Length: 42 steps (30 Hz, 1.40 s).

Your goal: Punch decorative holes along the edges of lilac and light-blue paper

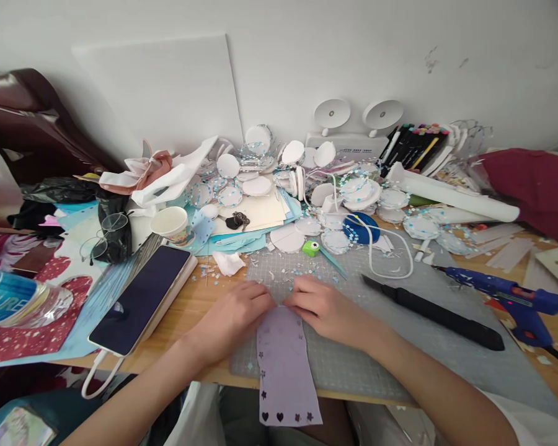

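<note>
A strip of light purple paper (286, 365) hangs over the front edge of the table, its lower end above my lap. Small flower-shaped and heart-shaped holes run along its sides and bottom. My left hand (242, 310) grips the top left corner with curled fingers. At the top right corner, my right hand (320, 310) is closed on the same paper. The fingertips of both hands are partly hidden. Beyond my hands lies a small green craft punch (310, 248), with tiny paper cutouts scattered around it.
A grey cutting mat (353, 365) lies under my hands. To the right are a black utility knife (437, 316) and a blue glue gun (506, 291). A phone (139, 300) with a cable, a paper cup (170, 224) and a plastic bottle (23, 297) stand left. White discs (255, 186) pile up behind.
</note>
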Each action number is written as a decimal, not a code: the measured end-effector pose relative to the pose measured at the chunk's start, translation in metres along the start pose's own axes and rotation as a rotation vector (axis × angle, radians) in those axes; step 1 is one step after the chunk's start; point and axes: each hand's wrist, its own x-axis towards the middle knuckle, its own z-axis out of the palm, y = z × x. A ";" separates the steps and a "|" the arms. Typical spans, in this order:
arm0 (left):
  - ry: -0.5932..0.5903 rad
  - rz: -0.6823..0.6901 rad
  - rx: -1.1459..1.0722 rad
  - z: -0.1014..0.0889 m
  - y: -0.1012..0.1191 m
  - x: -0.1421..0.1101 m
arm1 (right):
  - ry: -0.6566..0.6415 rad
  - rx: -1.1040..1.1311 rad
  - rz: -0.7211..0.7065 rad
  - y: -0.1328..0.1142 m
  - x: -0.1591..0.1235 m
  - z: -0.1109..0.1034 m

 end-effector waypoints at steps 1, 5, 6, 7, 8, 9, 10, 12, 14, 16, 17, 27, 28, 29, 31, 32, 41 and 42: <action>0.003 0.027 0.015 0.000 0.001 -0.002 | -0.020 -0.034 -0.015 -0.001 -0.001 -0.002; -0.005 0.113 0.089 0.000 0.005 -0.008 | -0.071 -0.113 -0.060 -0.006 -0.002 -0.006; -0.002 0.120 0.114 0.000 0.007 -0.008 | -0.082 -0.118 -0.060 -0.007 -0.002 -0.007; 0.003 0.122 0.139 0.001 0.008 -0.009 | -0.093 -0.118 -0.055 -0.008 -0.002 -0.008; 0.015 0.121 0.161 0.001 0.009 -0.009 | -0.104 -0.113 -0.046 -0.009 -0.002 -0.008; 0.029 0.116 0.181 0.002 0.010 -0.009 | -0.114 -0.103 -0.034 -0.009 -0.002 -0.009; 0.045 0.108 0.197 0.002 0.011 -0.009 | -0.122 -0.091 -0.022 -0.010 -0.002 -0.009; 0.064 0.097 0.229 0.003 0.013 -0.011 | -0.132 -0.068 -0.001 -0.011 -0.004 -0.009; 0.076 0.090 0.271 0.005 0.014 -0.014 | -0.141 -0.055 0.013 -0.011 -0.004 -0.009; 0.078 0.086 0.321 0.007 0.015 -0.018 | -0.151 -0.048 0.029 -0.011 -0.005 -0.009; 0.073 0.081 0.344 0.008 0.015 -0.020 | -0.156 -0.044 0.038 -0.011 -0.004 -0.010; 0.018 -0.080 0.375 0.015 0.037 -0.030 | -0.116 -0.249 0.084 -0.027 -0.020 -0.004; 0.051 -0.110 0.384 0.018 0.041 -0.029 | -0.095 -0.268 0.098 -0.030 -0.024 -0.001; 0.091 -0.131 0.399 0.022 0.045 -0.028 | -0.075 -0.277 0.116 -0.032 -0.027 0.003; 0.165 -0.156 0.428 0.031 0.052 -0.025 | -0.033 -0.286 0.159 -0.037 -0.034 0.010; 0.189 -0.162 0.438 0.036 0.055 -0.025 | -0.014 -0.294 0.181 -0.039 -0.036 0.014; 0.270 -0.243 0.484 0.060 0.067 -0.036 | 0.089 -0.393 0.260 -0.055 -0.050 0.031; 0.269 -0.254 0.479 0.061 0.067 -0.038 | 0.089 -0.381 0.256 -0.056 -0.052 0.031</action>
